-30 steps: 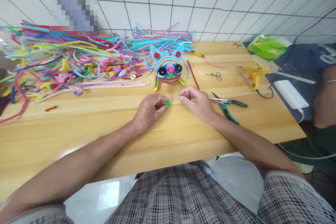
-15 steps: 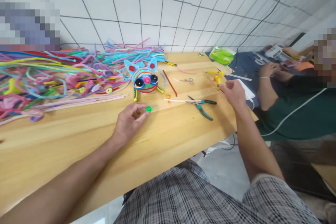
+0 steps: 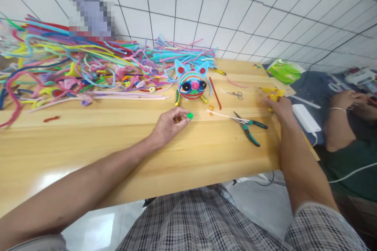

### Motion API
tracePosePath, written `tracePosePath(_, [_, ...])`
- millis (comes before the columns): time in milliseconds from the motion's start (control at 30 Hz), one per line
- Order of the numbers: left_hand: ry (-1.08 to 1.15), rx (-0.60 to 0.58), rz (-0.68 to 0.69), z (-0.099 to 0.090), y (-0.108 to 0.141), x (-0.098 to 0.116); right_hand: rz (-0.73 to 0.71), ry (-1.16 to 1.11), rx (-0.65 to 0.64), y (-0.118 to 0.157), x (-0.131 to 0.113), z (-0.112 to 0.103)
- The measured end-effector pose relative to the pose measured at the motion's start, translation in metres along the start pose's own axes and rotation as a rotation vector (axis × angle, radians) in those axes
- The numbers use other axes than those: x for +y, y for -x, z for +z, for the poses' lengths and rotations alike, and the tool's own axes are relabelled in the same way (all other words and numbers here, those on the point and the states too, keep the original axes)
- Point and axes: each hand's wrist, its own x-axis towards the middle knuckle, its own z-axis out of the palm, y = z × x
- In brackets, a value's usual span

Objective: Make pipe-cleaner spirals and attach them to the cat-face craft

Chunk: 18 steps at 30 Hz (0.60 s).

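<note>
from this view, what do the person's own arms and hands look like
The left hand and right hand are bare, with no gloves or bracelets showing. The forearms are uncovered. The sleeves are short, in a grey, black and white check that matches the shirt, and seem to end in a paler band.
</note>
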Motion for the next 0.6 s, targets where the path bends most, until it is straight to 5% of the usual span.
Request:
tracePosePath(100, [0.017,-0.005,-0.002,0.000,0.000,-0.001,0.250,-0.082,0.121,-0.002,-0.014,0.001])
tracePosePath(233, [0.004,-0.009,0.024,-0.001,0.000,0.001,0.357,-0.251,0.195,0.000,-0.050,0.002])
tracePosePath(400, [-0.032,-0.071,0.043,-0.001,0.002,0.004,0.114,-0.525,0.036,0.015,-0.119,-0.008])
tracePosePath(600, [-0.239,-0.121,0.125,-0.001,0.003,0.001,-0.165,-0.374,-0.239,0.024,-0.196,-0.017])
